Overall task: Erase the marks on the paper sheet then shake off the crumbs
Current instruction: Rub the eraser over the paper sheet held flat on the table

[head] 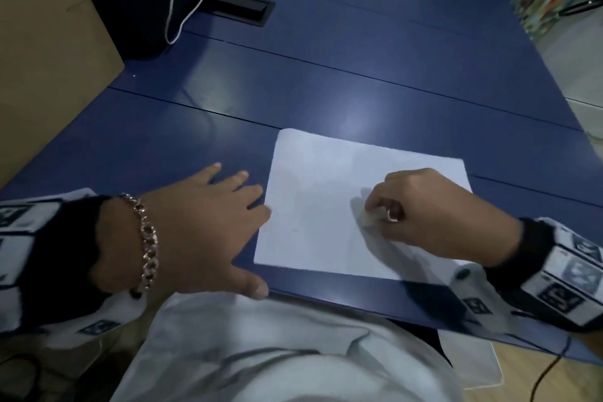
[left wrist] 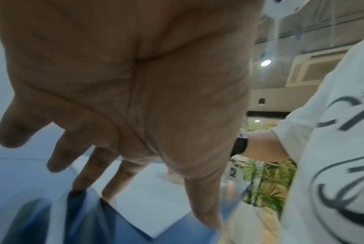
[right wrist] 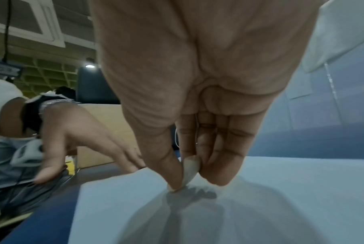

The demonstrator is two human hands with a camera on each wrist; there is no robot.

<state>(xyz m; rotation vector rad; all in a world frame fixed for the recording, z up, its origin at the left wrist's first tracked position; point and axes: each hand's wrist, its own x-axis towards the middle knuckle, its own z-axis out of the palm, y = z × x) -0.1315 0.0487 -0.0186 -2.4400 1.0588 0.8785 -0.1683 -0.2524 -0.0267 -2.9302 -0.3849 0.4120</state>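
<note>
A white paper sheet (head: 319, 202) lies on the blue table (head: 293, 85) near its front edge. My right hand (head: 421, 206) pinches a small pale eraser (head: 368, 218) between thumb and fingers and presses it onto the sheet's right half; the right wrist view shows the eraser (right wrist: 190, 168) touching the paper (right wrist: 260, 189). My left hand (head: 208, 222) lies spread and flat on the table, its index fingertip on the sheet's left edge. In the left wrist view the left hand's fingers (left wrist: 118, 178) reach down to the paper (left wrist: 155, 198). No marks show clearly on the sheet.
A cardboard box (head: 49, 59) stands at the table's left, with a dark bag (head: 146, 0) behind it. A black cable slot (head: 235, 8) is set into the tabletop at the back. The table's front edge runs just below the sheet.
</note>
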